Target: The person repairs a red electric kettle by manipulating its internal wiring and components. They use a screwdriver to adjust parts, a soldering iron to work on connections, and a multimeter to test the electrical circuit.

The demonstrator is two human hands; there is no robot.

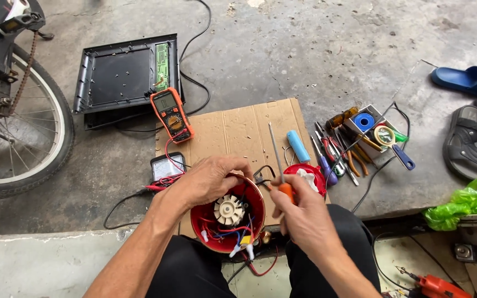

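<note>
Hands: left hand [212,177] grips one red housing [205,225]; right hand [299,212], one screwdriver [280,165].

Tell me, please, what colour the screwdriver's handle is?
Orange, on the screwdriver in the right hand; head view.

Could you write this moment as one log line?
left hand: holds red housing | right hand: holds screwdriver | nearby: multimeter

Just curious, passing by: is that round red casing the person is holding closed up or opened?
Opened. The red casing under the left hand shows its white fan wheel and loose coloured wires inside; no cover sits over them.
</note>
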